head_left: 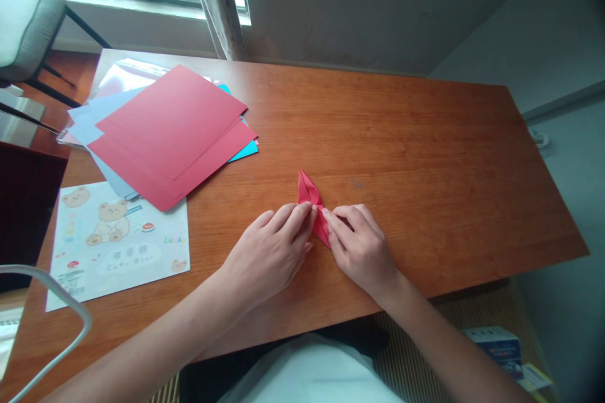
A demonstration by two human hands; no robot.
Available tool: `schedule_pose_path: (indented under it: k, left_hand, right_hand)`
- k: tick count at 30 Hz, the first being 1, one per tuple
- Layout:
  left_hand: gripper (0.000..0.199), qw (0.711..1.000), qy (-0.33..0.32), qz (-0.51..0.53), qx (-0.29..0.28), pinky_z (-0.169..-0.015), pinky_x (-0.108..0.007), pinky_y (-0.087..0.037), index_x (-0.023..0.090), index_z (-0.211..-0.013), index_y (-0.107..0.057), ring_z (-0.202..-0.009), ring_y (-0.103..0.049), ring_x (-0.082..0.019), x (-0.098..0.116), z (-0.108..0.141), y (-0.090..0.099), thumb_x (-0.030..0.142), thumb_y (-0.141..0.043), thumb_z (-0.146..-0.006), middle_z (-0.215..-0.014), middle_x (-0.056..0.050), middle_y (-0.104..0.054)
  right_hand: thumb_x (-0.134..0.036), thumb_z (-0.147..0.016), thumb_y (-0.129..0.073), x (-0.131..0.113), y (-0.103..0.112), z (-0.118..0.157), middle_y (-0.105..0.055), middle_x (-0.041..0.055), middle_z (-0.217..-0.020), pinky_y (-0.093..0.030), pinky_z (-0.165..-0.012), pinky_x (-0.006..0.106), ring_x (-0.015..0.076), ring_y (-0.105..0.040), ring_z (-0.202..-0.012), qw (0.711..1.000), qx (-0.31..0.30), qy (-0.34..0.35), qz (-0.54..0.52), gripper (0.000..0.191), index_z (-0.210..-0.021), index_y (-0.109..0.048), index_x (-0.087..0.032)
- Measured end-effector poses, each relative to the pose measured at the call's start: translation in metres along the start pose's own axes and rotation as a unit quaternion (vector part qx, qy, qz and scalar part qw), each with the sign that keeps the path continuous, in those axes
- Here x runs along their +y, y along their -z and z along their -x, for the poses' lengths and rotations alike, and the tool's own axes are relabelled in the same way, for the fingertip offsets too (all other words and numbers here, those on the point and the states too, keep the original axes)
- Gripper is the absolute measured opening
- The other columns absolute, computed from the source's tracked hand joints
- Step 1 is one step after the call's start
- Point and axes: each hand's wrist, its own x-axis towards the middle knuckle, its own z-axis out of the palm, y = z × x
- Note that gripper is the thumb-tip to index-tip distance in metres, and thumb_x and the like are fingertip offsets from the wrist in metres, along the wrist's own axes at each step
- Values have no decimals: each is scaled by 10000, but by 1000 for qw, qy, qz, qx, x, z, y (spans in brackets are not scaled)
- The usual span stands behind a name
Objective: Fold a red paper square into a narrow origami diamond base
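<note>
A small piece of folded red paper (309, 190) lies on the wooden table (378, 138), its pointed far end aimed toward the back edge. My left hand (278, 245) grips its left side, the fingers pressed together and bent over the paper. From the right, my right hand (359, 245) pinches the paper's other side between thumb and fingertips. Both hands' fingertips nearly meet at the paper's middle, hiding part of the folds. Another point of the red paper shows below, between the two hands.
Red sheets (174, 132) lie over blue and pale sheets at the table's left. A bear-printed sheet (155, 252) sits nearer me. A white cable (70, 302) curves across the left front corner. A chair (28, 19) stands beyond, near the window.
</note>
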Motion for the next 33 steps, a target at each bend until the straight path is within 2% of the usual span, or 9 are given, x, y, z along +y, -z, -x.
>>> schedule_pose_path:
  k: [4, 10, 14, 20, 26, 28, 33]
  left_hand:
    - [427, 1000, -5, -11, -3, -832, -356, -476, 112, -1415, -522, -1150, -556, -260, 1, 1, 0, 237, -424, -1019, -1394, -149, -563]
    - [524, 1000, -2, -5, -26, -800, -387, -495, 94, -1506, -395, -1098, -556, -274, 4, -1, 0, 216, -411, -996, -1355, -153, -568]
    - [498, 999, 0, -6, -32, -774, -394, -503, 64, -1469, -437, -1084, -548, -274, 4, -2, -2, 209, -410, -993, -1334, -156, -565]
    - [466, 999, 7, 17, -29, -789, -391, -500, 79, -1437, -479, -1081, -540, -267, 2, -3, -2, 232, -398, -1004, -1324, -146, -569]
    - [444, 999, 10, 20, -24, -797, -382, -493, 113, -1423, -496, -1064, -540, -258, 1, -4, -2, 222, -445, -996, -1291, -127, -577]
    - [454, 1000, 9, 16, -24, -796, -383, -491, 112, -1432, -487, -1070, -538, -261, 1, -4, -2, 226, -458, -993, -1291, -133, -573]
    - [461, 999, 9, 9, -34, -757, -380, -485, 105, -1432, -486, -1039, -536, -255, 1, -5, -1, 214, -463, -985, -1258, -135, -573]
  right_hand:
    - [-68, -924, -565, -1, 0, 0, -667, 134, -1001, -537, -859, 376, 237, -555, -915, 1000, 1, 0, 0, 315, -1221, -670, -59]
    - [-74, -927, -555, -1, 0, -1, -667, 134, -995, -543, -862, 375, 240, -563, -914, 1000, 2, 1, 5, 283, -1177, -688, -76]
    - [-80, -932, -551, 0, -1, -1, -670, 126, -1003, -541, -858, 382, 239, -559, -917, 1000, -3, -2, 2, 340, -1256, -655, -88]
    - [-91, -943, -535, 0, 1, -1, -674, 120, -992, -533, -858, 381, 234, -559, -910, 1000, -5, -11, -12, 328, -1245, -662, -107]
    - [-184, -955, -585, 14, 5, -23, -682, 54, -895, -507, -832, 344, 200, -602, -856, 993, 6, -87, -83, 133, -976, -716, -202]
    - [-233, -934, -640, 19, 4, -34, -683, 44, -887, -495, -826, 338, 204, -610, -865, 991, -14, -104, -85, 69, -913, -703, -215]
    - [-274, -911, -683, 24, 2, -50, -676, 8, -818, -452, -747, 312, 186, -597, -809, 987, -70, -128, -74, 144, -779, -643, -230]
